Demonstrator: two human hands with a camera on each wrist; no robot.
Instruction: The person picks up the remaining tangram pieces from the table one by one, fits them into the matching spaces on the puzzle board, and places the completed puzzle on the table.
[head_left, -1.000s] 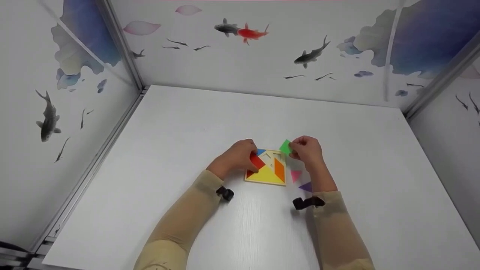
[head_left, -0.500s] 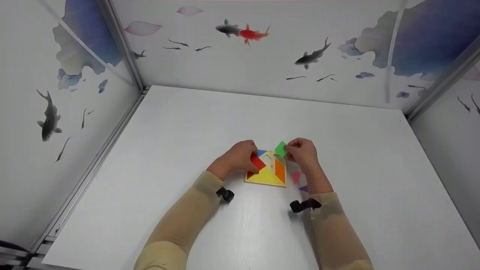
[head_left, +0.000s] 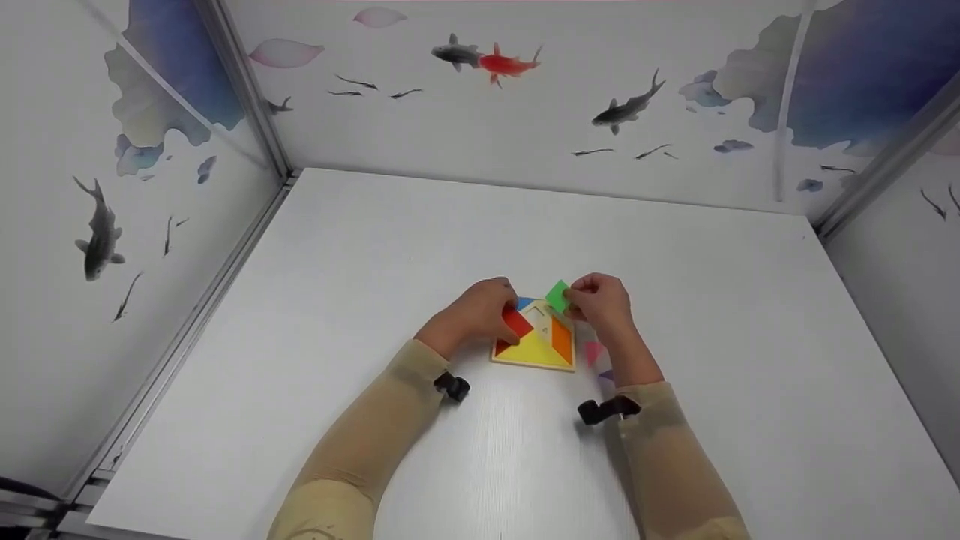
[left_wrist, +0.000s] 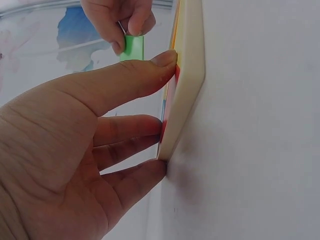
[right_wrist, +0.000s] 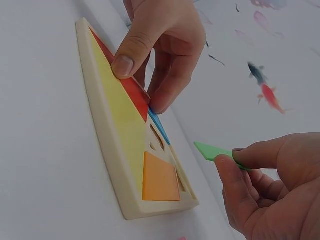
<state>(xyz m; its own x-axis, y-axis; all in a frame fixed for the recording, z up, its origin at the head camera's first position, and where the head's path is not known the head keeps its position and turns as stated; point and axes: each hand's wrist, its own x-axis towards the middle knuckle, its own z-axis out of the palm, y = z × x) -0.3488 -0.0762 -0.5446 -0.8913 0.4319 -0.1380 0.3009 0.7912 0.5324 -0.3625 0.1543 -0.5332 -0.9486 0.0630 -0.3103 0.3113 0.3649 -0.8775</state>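
Observation:
A square wooden puzzle board lies on the table, holding red, yellow, orange and blue pieces. My left hand grips its left side, thumb on the red and yellow area and fingertips at the far edge in the right wrist view. Between thumb and fingers my right hand pinches a green piece, raised above the board's upper right corner. Empty recesses show beside the orange piece.
On the table right of the board lie a pink triangle and a purple piece, the latter partly covered by the right wrist. White walls with painted fish surround the table at the back and sides.
My right hand has moved left with the green piece, bringing it closer over the board's corner. The left hand has stayed in place. Less of the purple piece shows.

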